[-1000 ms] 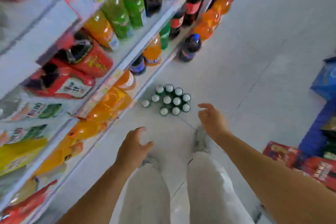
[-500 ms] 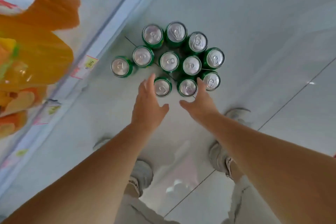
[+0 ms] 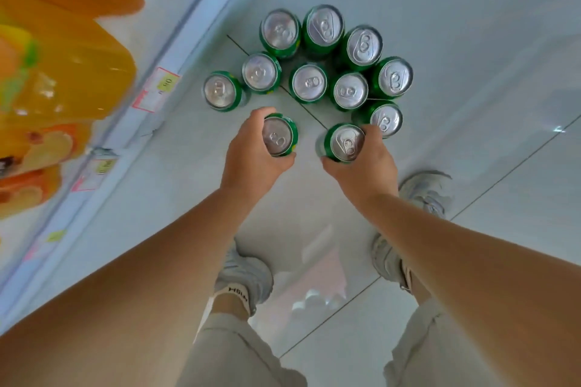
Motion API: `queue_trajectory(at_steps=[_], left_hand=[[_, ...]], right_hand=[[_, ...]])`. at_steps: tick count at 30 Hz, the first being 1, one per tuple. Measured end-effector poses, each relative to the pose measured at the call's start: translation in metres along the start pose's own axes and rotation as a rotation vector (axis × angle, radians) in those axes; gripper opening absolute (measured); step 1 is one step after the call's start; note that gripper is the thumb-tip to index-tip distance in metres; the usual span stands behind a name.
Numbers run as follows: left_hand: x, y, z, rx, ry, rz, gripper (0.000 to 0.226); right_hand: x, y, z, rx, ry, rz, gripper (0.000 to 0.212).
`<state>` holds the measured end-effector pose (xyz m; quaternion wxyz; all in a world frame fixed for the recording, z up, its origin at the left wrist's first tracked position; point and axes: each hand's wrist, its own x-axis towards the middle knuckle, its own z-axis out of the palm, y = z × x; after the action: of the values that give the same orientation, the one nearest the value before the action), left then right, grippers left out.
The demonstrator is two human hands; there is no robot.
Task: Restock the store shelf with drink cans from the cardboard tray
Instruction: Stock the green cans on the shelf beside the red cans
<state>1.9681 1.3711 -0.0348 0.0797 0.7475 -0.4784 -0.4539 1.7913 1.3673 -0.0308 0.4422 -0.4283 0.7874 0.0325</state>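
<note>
Since your left hand (image 3: 248, 157) is wrapped round one can (image 3: 278, 135) and your right hand (image 3: 367, 173) round another can (image 3: 345, 141) at the near edge of the floor cluster (image 3: 309, 82) by the shelf (image 3: 195, 19), lifting crooked could easily topple neighbours.

Both bare forearms reach forward and down, drawing closer toward the wrists. The left hand (image 3: 251, 157) is wrapped round a green can (image 3: 278, 135). The right hand (image 3: 366, 170) grips a second can (image 3: 344, 143), near the left hand but not touching it.

green cans (image 3: 309, 83) w/ silver tops, pale grey floor (image 3: 471, 25), prob. orange bottles (image 3: 72, 72)
</note>
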Motion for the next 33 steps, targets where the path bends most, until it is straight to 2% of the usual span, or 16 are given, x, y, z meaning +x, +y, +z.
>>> queue_trajectory(at_steps=[4, 9, 13, 17, 20, 24, 27, 31, 33], left_hand=[[-0.063, 0.058, -0.081, -0.051, 0.052, -0.022, 0.072], [-0.166, 0.152, -0.211, -0.097, 0.074, 0.048, 0.072], [-0.259, 0.237, -0.322, -0.143, 0.236, 0.137, 0.072], [-0.346, 0.304, -0.416, -0.203, 0.423, 0.228, 0.073], [-0.400, 0.338, -0.471, -0.319, 0.544, 0.310, 0.071], [-0.478, 0.361, -0.531, -0.519, 0.679, 0.407, 0.066], [-0.529, 0.361, -0.566, -0.599, 0.777, 0.479, 0.058], [-0.579, 0.344, -0.603, -0.658, 0.876, 0.536, 0.062], [-0.598, 0.333, -0.618, -0.683, 0.946, 0.547, 0.060]], right_hand=[[-0.076, -0.041, -0.072, 0.050, 0.009, -0.056, 0.060], [-0.190, -0.127, -0.195, 0.086, 0.053, -0.245, 0.063], [-0.299, -0.217, -0.304, 0.127, 0.069, -0.440, 0.065], [-0.408, -0.290, -0.377, 0.201, 0.104, -0.646, 0.061], [-0.471, -0.329, -0.406, 0.306, 0.097, -0.793, 0.058], [-0.545, -0.372, -0.434, 0.447, -0.026, -0.987, 0.051], [-0.594, -0.404, -0.447, 0.470, -0.100, -1.155, 0.051], [-0.655, -0.449, -0.450, 0.485, -0.209, -1.350, 0.050], [-0.681, -0.474, -0.445, 0.457, -0.279, -1.442, 0.056]])
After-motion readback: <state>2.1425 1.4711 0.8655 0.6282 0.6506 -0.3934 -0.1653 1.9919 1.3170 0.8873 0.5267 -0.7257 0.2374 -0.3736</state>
